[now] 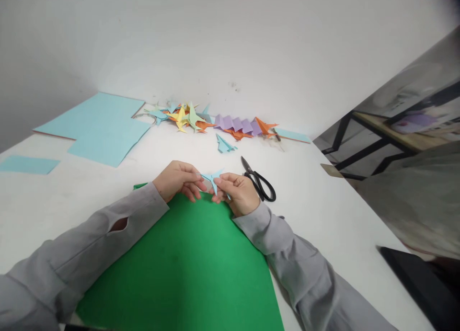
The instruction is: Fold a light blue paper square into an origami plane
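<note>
Between my two hands is a small folded piece of light blue paper [212,177] with pointed ends. My left hand [180,180] pinches its left tip between thumb and fingers. On the other side, my right hand [237,191] grips it with thumb and forefinger, hiding part of the folds. Both hands are just above the far edge of a green sheet [187,259]. Black-handled scissors [258,178] lie beside my right hand, blades pointing away. A folded light blue paper figure [225,144] rests on the table behind the hands.
Along the wall lies a row of folded paper figures [183,116] and a purple pleated strip [237,124]. Light blue sheets [97,113] and a smaller blue piece [28,165] lie at left. A black flat object [413,273] is at the table's right edge.
</note>
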